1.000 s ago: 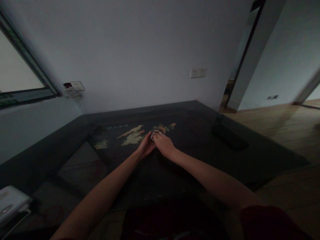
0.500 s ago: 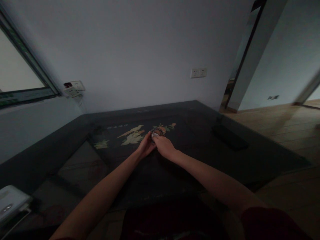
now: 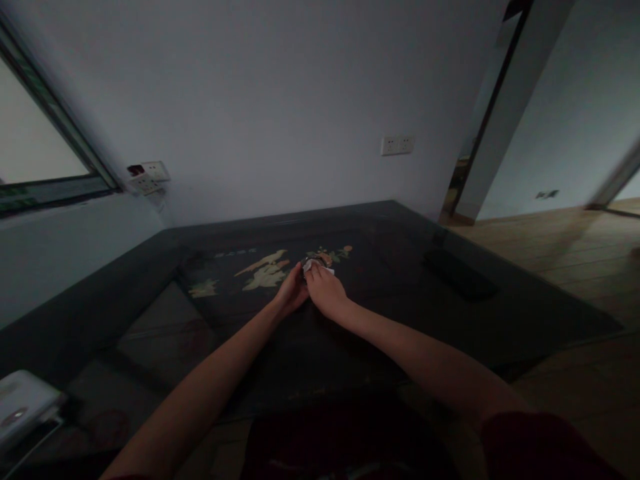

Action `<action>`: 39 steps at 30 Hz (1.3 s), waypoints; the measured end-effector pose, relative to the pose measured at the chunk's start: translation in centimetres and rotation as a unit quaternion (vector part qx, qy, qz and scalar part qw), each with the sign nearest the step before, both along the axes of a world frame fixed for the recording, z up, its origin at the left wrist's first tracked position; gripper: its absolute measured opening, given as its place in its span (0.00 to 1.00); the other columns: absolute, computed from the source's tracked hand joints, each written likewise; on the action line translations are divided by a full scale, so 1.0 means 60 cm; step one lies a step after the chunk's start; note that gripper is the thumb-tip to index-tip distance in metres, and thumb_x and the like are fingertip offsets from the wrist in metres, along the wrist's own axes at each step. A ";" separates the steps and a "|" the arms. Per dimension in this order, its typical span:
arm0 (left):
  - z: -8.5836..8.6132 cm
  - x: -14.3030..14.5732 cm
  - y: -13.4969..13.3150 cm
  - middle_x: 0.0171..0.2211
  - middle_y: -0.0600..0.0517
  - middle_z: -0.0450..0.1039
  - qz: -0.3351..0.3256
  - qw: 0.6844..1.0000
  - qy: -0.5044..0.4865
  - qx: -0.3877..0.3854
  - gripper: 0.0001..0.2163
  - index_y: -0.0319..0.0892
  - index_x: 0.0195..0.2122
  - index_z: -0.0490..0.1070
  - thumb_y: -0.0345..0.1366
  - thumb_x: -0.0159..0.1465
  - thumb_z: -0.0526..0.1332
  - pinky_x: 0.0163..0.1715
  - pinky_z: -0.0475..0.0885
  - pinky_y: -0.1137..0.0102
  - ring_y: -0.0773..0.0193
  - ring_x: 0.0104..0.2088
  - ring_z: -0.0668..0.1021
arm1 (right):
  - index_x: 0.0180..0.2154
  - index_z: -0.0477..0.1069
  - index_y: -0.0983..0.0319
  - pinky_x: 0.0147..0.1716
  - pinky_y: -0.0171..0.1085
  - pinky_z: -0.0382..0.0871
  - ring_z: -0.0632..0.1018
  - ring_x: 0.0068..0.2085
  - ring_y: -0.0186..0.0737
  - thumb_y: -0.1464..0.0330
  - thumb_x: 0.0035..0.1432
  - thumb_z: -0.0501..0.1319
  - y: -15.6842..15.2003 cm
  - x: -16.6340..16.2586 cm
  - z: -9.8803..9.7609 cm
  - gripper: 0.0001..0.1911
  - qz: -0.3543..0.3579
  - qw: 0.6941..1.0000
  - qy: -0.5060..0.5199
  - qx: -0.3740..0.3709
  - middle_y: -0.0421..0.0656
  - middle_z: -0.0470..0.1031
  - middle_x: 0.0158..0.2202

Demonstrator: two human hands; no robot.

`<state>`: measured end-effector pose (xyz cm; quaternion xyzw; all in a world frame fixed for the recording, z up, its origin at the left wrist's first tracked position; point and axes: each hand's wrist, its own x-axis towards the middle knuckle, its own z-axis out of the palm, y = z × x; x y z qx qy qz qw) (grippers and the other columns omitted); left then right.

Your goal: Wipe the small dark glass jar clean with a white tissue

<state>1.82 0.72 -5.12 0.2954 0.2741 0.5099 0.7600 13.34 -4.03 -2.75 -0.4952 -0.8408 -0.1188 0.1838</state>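
Observation:
My left hand point(image 3: 291, 295) and my right hand point(image 3: 326, 294) meet at the middle of a dark glass-topped table point(image 3: 525, 313). Both close around a small round object with a pale, crumpled piece of paper or cloth point(image 3: 311, 265) at the fingertips. The room is dim and I cannot make out what the small object is. Under the glass, a painted pattern of pale birds and flowers point(image 3: 265, 270) lies just beyond my left hand.
A flat black item point(image 3: 459, 273) rests on the table at the right. A white device with a cable point(image 3: 23, 410) sits at the near left corner. Wall sockets point(image 3: 147, 177) hang at the left, a window beside them, wooden floor to the right.
The hands have stayed in place, fingers working slightly. The pale piece now shows a little more to the right of my right fingertips.

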 end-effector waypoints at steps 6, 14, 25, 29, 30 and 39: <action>0.004 0.001 -0.004 0.37 0.46 0.80 0.001 1.000 0.000 0.001 0.16 0.36 0.40 0.76 0.37 0.69 0.49 0.57 0.66 0.65 0.58 0.50 0.77 | 0.50 0.68 0.76 0.49 0.46 0.70 0.75 0.50 0.51 0.79 0.62 0.48 -0.007 -0.004 0.008 0.18 -0.007 1.000 -0.009 -0.011 0.63 0.74 0.49; 0.002 -0.003 -0.003 0.36 0.46 0.80 0.001 1.000 -0.006 0.009 0.16 0.37 0.35 0.76 0.38 0.69 0.50 0.56 0.66 0.65 0.59 0.49 0.78 | 0.54 0.65 0.70 0.50 0.39 0.70 0.77 0.49 0.43 0.76 0.63 0.49 -0.006 0.010 0.013 0.19 0.036 0.999 0.013 -0.022 0.54 0.75 0.51; -0.003 0.005 -0.002 0.45 0.44 0.78 -0.016 1.000 0.003 0.006 0.16 0.35 0.44 0.75 0.39 0.68 0.52 0.60 0.61 0.66 0.58 0.54 0.74 | 0.55 0.62 0.83 0.54 0.49 0.66 0.72 0.55 0.55 0.80 0.62 0.45 -0.001 -0.009 0.000 0.22 -0.028 1.000 0.000 0.001 0.71 0.67 0.55; 0.001 0.004 -0.006 0.41 0.44 0.79 -0.004 1.000 0.004 0.005 0.16 0.35 0.39 0.77 0.38 0.69 0.51 0.58 0.64 0.67 0.58 0.52 0.76 | 0.53 0.65 0.77 0.47 0.47 0.71 0.76 0.49 0.52 0.79 0.62 0.47 -0.007 -0.003 0.007 0.20 -0.009 1.000 0.006 -0.015 0.64 0.73 0.50; 0.002 0.003 -0.007 0.40 0.44 0.80 -0.001 1.000 0.003 0.006 0.16 0.35 0.38 0.77 0.38 0.69 0.51 0.58 0.64 0.66 0.58 0.52 0.76 | 0.53 0.66 0.75 0.46 0.45 0.71 0.77 0.47 0.50 0.78 0.62 0.48 -0.008 0.000 0.008 0.20 -0.002 1.000 0.010 -0.021 0.61 0.74 0.48; 0.002 0.000 -0.005 0.41 0.44 0.79 -0.001 1.000 0.003 0.009 0.16 0.36 0.39 0.76 0.40 0.68 0.52 0.58 0.65 0.64 0.56 0.51 0.76 | 0.57 0.61 0.73 0.55 0.39 0.65 0.71 0.57 0.45 0.75 0.61 0.50 -0.005 0.006 0.005 0.22 0.044 0.997 0.047 -0.047 0.57 0.68 0.58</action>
